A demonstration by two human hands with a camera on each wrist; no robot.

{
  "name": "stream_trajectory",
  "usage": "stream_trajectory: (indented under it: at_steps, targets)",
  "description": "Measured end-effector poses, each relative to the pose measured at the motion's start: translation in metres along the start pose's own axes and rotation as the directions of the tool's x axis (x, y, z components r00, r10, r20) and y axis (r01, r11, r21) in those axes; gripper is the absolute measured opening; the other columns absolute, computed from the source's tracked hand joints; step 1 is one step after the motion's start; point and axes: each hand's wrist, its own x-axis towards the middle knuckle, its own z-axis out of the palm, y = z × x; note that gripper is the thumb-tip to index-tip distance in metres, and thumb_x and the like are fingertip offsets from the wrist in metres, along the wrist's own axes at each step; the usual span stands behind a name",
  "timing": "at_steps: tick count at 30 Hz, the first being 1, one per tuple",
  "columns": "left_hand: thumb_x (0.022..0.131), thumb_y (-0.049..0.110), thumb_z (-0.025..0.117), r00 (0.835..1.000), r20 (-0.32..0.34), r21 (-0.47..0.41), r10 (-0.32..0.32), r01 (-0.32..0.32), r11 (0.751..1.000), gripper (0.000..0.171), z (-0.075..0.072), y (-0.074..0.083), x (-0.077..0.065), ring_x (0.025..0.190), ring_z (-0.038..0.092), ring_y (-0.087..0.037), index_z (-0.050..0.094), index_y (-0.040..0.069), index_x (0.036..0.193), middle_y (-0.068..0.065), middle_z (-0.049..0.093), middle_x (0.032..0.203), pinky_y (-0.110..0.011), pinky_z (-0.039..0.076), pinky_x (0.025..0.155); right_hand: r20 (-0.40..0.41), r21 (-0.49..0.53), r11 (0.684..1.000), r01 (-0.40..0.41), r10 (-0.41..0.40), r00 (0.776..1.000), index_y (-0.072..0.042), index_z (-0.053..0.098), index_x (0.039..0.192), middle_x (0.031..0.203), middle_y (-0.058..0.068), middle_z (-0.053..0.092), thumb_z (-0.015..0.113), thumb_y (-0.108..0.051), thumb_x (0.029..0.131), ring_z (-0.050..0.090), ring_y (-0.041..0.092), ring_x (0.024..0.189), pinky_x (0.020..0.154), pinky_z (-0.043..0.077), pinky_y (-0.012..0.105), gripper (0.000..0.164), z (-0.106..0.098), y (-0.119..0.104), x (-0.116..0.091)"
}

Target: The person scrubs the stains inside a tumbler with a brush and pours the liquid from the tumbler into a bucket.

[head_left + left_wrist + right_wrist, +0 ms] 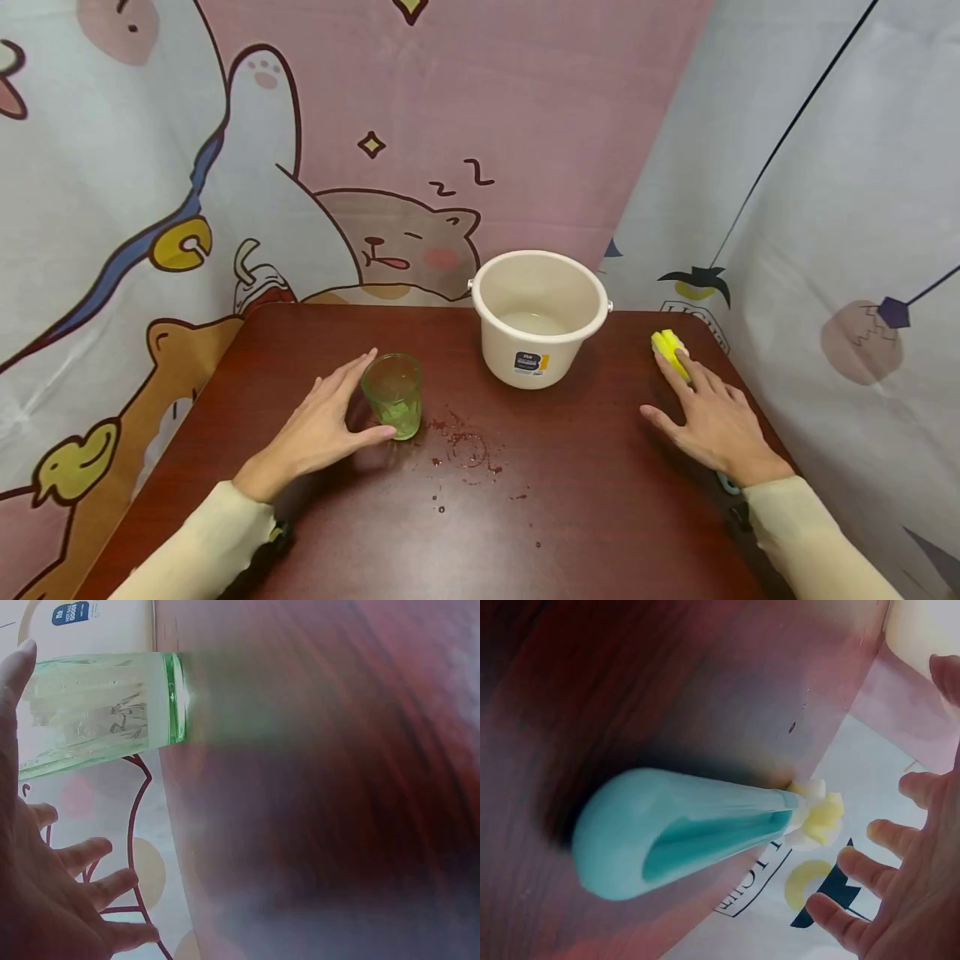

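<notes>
A clear green glass [393, 393] stands upright on the table, left of centre. My left hand [313, 427] is spread beside it, thumb near its base and fingers along its left side. In the left wrist view the fingers are spread and curl round nothing. At the right, a sponge brush lies on the table, its yellow and white sponge head [672, 350] pointing to the back. Over it hovers my right hand [714, 427], fingers spread and holding nothing. The brush's teal handle [667, 832] shows whole in the right wrist view; in the head view the hand mostly hides it.
A cream bucket [517, 354] with a dark label stands at the back centre of the brown table [585, 500]. Water drops and a wet ring [469, 450] mark the table right of the glass. A cartoon-printed curtain [555, 108] encloses the back and sides.
</notes>
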Motion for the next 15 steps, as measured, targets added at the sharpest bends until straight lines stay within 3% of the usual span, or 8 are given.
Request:
stream_trajectory:
  at_steps: [6, 13, 15]
  targets:
    - [0.091, 0.078, 0.089, 1.000, 0.026, -0.079, -0.006, 0.008, 0.997, 0.126, 0.003, 0.003, 0.004, 0.167, 0.051, -0.043, 0.015, 0.044, 0.187, -0.009, 0.041, 0.188, -0.079, 0.054, 0.117, -0.001, -0.008, 1.000, -0.022, 0.022, 1.000, -0.023, 0.022, 0.187, 0.190, 0.029, 0.026, 0.059, -0.077, 0.109, 0.041, 0.061, 0.160, 0.108, 0.045, 0.085, 0.101, 0.003, 0.009, -0.001]
    - [0.090, 0.059, 0.099, 0.999, 0.010, -0.199, 0.051, -0.048, 0.979, 0.129, 0.009, 0.003, 0.011, 0.171, 0.047, -0.039, 0.020, 0.030, 0.188, -0.012, 0.041, 0.188, -0.073, 0.045, 0.131, 0.022, 0.019, 0.999, -0.045, 0.044, 0.999, -0.016, 0.025, 0.186, 0.186, 0.033, 0.028, 0.062, -0.074, 0.110, 0.043, 0.062, 0.155, 0.110, 0.046, 0.089, 0.103, 0.007, 0.016, -0.003]
    - [0.090, 0.054, 0.101, 0.998, 0.001, -0.228, 0.068, -0.066, 0.971, 0.129, 0.011, 0.003, 0.012, 0.169, 0.051, -0.038, 0.022, 0.025, 0.187, -0.012, 0.043, 0.187, -0.070, 0.047, 0.131, 0.026, 0.023, 0.999, -0.044, 0.043, 0.999, -0.013, 0.025, 0.185, 0.184, 0.034, 0.029, 0.063, -0.073, 0.110, 0.045, 0.062, 0.152, 0.108, 0.047, 0.089, 0.103, 0.008, 0.018, -0.004]
